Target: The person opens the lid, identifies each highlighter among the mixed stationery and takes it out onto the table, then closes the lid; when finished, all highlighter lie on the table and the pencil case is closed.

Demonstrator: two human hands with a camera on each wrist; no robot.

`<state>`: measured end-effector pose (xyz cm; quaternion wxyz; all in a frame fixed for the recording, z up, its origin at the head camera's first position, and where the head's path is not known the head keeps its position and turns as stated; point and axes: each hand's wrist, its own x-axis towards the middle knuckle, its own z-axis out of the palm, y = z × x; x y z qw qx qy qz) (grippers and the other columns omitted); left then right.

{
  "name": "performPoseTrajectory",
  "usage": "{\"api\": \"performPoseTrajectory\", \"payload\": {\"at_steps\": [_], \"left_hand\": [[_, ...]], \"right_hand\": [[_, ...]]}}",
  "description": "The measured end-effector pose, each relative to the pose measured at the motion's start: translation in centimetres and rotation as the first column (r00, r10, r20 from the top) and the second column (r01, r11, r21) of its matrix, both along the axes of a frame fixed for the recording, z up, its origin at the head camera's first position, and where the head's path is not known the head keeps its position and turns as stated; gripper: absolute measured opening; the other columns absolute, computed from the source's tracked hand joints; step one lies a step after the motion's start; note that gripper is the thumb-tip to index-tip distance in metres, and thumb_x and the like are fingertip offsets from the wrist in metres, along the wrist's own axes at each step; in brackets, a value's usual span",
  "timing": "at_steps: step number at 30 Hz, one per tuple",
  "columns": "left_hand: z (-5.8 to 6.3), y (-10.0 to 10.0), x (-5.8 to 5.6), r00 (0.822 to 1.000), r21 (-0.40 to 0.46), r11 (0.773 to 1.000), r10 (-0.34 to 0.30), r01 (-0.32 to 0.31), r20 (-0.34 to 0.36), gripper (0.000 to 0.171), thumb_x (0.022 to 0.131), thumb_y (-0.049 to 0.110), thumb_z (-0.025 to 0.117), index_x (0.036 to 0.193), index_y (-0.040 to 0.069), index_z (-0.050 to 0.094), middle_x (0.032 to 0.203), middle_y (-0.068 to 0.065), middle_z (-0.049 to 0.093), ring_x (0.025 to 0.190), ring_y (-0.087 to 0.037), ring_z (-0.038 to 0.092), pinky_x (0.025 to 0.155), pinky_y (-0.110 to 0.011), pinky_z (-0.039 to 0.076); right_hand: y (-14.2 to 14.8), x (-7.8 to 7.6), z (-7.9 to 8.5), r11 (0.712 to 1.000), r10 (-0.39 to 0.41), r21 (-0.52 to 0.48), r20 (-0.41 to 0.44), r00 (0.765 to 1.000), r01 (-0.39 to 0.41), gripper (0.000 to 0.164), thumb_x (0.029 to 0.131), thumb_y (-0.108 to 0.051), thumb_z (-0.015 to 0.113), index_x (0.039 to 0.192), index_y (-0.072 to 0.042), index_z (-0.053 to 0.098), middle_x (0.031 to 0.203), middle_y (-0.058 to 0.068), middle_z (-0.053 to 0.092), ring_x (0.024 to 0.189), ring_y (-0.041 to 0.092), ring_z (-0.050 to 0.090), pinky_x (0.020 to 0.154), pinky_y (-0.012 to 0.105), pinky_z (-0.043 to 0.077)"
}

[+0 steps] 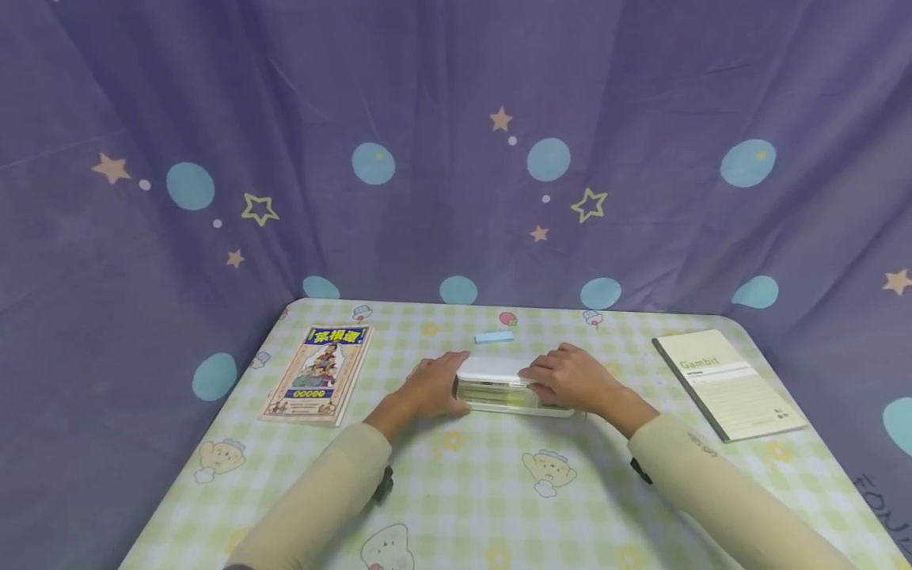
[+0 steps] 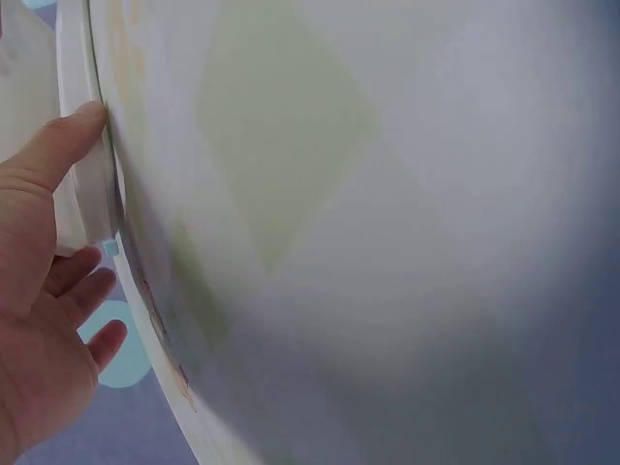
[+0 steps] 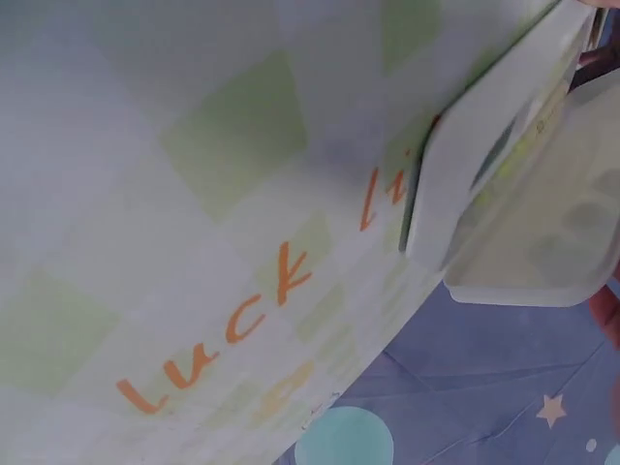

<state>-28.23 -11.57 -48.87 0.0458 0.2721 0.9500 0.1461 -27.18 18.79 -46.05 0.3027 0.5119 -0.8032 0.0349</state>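
A white pencil case (image 1: 499, 408) lies at the middle of the table, its white lid (image 1: 490, 369) raised at an angle. Through the gap, yellowish-green contents show, too indistinct to name. My left hand (image 1: 431, 385) grips the left end of the case, thumb at the front and fingers toward the back; the left wrist view shows that thumb (image 2: 73, 136) against the white edge. At the other end, my right hand (image 1: 575, 378) holds the lid's right side. The right wrist view shows the lid tilted away from the base (image 3: 455, 174), with only bits of fingers at the edge.
Behind the case lies a small light-blue block (image 1: 494, 337). An illustrated book (image 1: 318, 376) is on the left, and a cream notebook (image 1: 727, 384) marked "Gambit" on the right. A green checked cloth (image 1: 470, 491) covers the table; a purple curtain (image 1: 442, 222) hangs behind it.
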Motion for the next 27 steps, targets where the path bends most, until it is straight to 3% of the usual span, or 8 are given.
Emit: {"api": "performPoseTrajectory", "payload": {"at_steps": [6,10,16,21,27], "left_hand": [[0.1,0.1,0.3,0.999,0.034,0.999,0.037,-0.037,0.007,0.111,0.076,0.044,0.088,0.159,0.003,0.028,0.157,-0.016,0.046,0.144,-0.031,0.047,0.115,-0.053,0.037],[0.0,0.0,0.5,0.999,0.049,0.997,0.052,-0.053,0.007,0.118,0.075,0.046,0.089,0.161,0.002,0.02,0.157,-0.018,0.047,0.14,-0.033,0.051,0.114,-0.052,0.038],[0.1,-0.2,0.9,0.997,0.033,0.996,0.078,-0.078,0.001,0.124,0.077,0.049,0.086,0.162,-0.001,0.011,0.157,-0.017,0.046,0.134,-0.035,0.057,0.116,-0.05,0.038],[0.3,0.0,1.0,0.997,0.014,0.996,0.083,-0.083,0.005,0.126,0.078,0.05,0.085,0.162,-0.002,0.007,0.157,-0.012,0.049,0.132,-0.035,0.059,0.117,-0.05,0.036],[0.2,0.1,1.1,0.998,0.012,0.998,0.063,-0.063,-0.004,0.125,0.08,0.05,0.083,0.162,-0.003,0.004,0.158,-0.009,0.048,0.134,-0.03,0.059,0.116,-0.047,0.038]], "right_hand": [[0.7,-0.1,0.8,0.999,-0.039,-0.019,-0.004,0.999,0.039,0.025,0.078,-0.024,0.087,0.102,-0.018,0.08,0.088,-0.004,0.079,0.072,0.014,0.071,0.064,0.034,0.054],[1.4,-0.2,1.0,0.991,-0.136,-0.007,0.026,0.99,0.136,0.023,0.081,-0.027,0.085,0.101,-0.018,0.079,0.086,-0.003,0.078,0.072,0.015,0.071,0.064,0.036,0.053],[2.3,-0.4,1.7,0.959,-0.283,-0.002,0.095,0.954,0.284,0.023,0.088,-0.033,0.077,0.099,-0.013,0.079,0.083,0.002,0.077,0.071,0.019,0.071,0.067,0.042,0.055],[2.7,-0.8,2.0,0.933,-0.354,-0.028,0.122,0.927,0.36,0.019,0.092,-0.028,0.075,0.098,-0.01,0.078,0.084,0.005,0.077,0.071,0.023,0.071,0.067,0.044,0.057],[3.0,-1.5,1.8,0.897,-0.401,-0.094,0.245,0.883,0.433,0.017,0.095,-0.02,0.071,0.105,-0.007,0.076,0.095,0.009,0.077,0.082,0.029,0.074,0.071,0.047,0.06]]}}
